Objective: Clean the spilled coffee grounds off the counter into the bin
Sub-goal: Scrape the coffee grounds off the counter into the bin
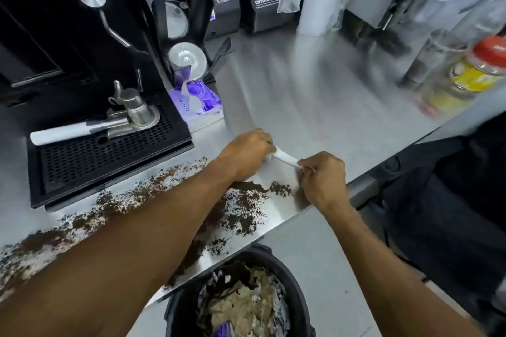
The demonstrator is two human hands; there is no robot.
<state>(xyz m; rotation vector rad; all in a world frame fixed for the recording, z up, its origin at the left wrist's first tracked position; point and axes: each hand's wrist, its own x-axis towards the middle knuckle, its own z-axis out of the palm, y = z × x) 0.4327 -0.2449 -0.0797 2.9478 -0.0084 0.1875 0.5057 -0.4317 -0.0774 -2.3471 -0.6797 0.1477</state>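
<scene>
A steel worktop point(301, 96) is being seen stretching beyond both hands, with a black drip tray point(109, 156) left of the left hand point(246, 157). Jars point(476, 68) far right are being blurred. A white tissue point(284, 156) is being pinched between the left hand and the right hand point(321, 178). Dark coffee grounds point(253, 186) are lying scattered under both hands, partly hidden by the left forearm. The bin point(294, 279) is standing below the worktop's edge, nearer than the hands.

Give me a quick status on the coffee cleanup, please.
Left hand and right hand both grip the tissue, stretched between them. Grounds strewn along the counter edge. Bin under that edge; nothing blocking.
</scene>
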